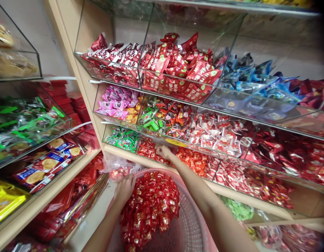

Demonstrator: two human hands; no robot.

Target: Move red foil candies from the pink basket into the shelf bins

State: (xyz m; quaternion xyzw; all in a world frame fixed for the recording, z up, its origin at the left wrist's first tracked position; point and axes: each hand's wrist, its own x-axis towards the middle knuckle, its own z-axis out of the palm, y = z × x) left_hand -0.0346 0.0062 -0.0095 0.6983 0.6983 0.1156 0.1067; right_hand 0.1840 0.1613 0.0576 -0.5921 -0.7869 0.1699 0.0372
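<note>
A pink plastic basket [193, 224] sits at 6 o'clock in the frame, closest to the camera, and carries one heap of red-and-gold wrapped candies [151, 203]. Two bare hands are at work. The left hand [125, 189] lies back-up at the basket's 10 o'clock edge with its fingers bent down over the rim, touching the heap. Whether it grips the rim or the sweets cannot be told. The right hand [163, 151] reaches up the frame toward 12 o'clock over the basket into the lowest clear bin [141, 159]. Its fingers are curled tight into a fist among small red candies [148, 149], and what they clasp is hidden.

A yellow label [174, 142] sticks to the bin front just at 2 o'clock of that fist. Green-wrapped sweets [122, 138] fill the compartment at 10 o'clock, and orange-red ones [195, 161] fill the one at 4 o'clock.

Three tiers of clear bins rise behind, one above another. On the middle tier are purple-wrapped sweets [116, 103], then a mixed green and orange lot [162, 117], then red-and-white pieces [216, 131]. The farthest, top tier holds red-and-white packets [117, 57], red packets with green dots [182, 68] and blue packets [256, 78].

A second shelf unit [46, 196] stands at 9 o'clock. It carries green-wrapped packs [22, 120] and, below them, red-and-blue biscuit packs [46, 162].
</note>
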